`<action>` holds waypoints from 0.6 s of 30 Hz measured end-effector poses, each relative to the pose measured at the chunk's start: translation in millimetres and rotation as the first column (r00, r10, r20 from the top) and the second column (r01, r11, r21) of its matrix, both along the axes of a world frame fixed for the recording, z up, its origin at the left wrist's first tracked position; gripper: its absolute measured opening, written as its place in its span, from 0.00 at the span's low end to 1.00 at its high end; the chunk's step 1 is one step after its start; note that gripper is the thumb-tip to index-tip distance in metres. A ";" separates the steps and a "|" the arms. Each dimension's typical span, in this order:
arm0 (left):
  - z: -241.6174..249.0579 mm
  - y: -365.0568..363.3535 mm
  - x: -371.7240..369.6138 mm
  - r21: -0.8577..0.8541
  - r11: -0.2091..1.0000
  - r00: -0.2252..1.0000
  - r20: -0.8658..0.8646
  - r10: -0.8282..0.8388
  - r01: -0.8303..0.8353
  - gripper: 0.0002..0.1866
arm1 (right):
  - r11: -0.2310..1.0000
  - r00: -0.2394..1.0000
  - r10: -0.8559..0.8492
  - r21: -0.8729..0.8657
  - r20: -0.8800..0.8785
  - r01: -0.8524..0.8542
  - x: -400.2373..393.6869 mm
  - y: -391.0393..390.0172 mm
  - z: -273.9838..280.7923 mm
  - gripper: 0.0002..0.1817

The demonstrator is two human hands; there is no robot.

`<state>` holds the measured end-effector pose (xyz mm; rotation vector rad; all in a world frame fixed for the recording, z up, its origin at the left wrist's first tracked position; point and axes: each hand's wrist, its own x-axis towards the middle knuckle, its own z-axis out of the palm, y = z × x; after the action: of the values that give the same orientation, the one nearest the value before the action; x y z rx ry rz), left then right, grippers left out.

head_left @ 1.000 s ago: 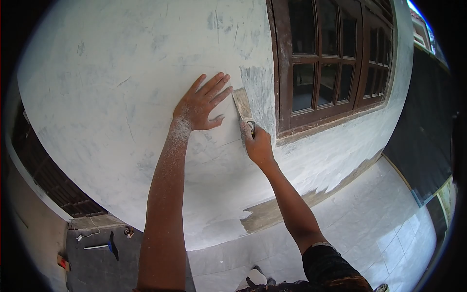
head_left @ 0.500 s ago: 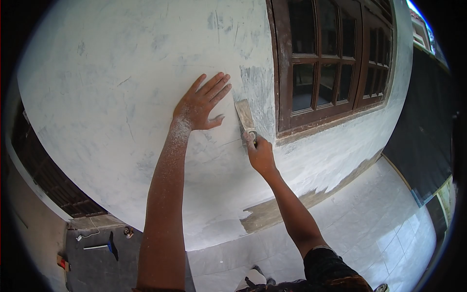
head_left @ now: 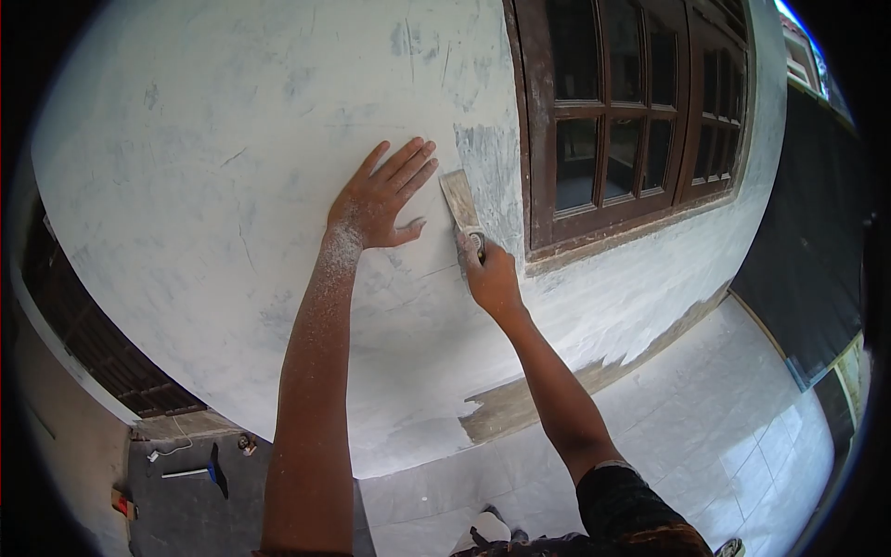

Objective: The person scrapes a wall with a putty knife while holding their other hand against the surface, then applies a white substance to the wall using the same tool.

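My left hand (head_left: 379, 197) lies flat on the white, patchy wall (head_left: 260, 167), fingers spread, with pale dust on the wrist. To its right, my right hand (head_left: 492, 277) is closed around the handle of a putty knife (head_left: 460, 200). The broad blade points up and rests at the wall, just right of my left fingertips. A grey, scraped-looking patch (head_left: 490, 176) runs beside the blade, between it and the window frame. The lower part of the handle is hidden in my fist.
A brown wooden window (head_left: 631, 111) stands right of my hands. Below lies a pale tiled floor (head_left: 640, 455), with a bare brown strip (head_left: 506, 413) along the wall's foot. A dark sheet (head_left: 803, 232) hangs at far right. A blue-and-white tool (head_left: 213, 472) lies on dark floor at lower left.
My right hand has slid the putty knife up and slightly left along the wall, closer to my left fingers. My left hand stays in place on the wall.
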<state>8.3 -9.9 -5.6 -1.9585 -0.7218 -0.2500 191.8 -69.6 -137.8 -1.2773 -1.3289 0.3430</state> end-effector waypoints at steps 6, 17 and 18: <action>-1.2 1.5 -1.5 0.018 1.000 1.000 -0.002 0.010 -0.010 0.46 | 0.999 1.000 0.030 0.018 -0.009 -0.029 0.3 -1.6 -15.6 0.25; -0.3 1.8 -1.1 -0.030 0.999 0.998 0.035 -0.045 0.046 0.47 | 0.999 0.998 0.036 -0.009 -0.044 -0.036 -2.1 -6.8 -8.4 0.25; 0.1 2.9 -1.5 -0.026 0.999 0.998 0.035 -0.047 0.048 0.47 | 0.999 0.998 0.033 -0.008 -0.045 -0.033 -1.4 -5.1 -3.0 0.25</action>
<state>6.7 -7.0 -5.5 -2.0030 -0.7049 -0.3054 190.4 -74.8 -140.8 -1.2489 -1.3126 0.3985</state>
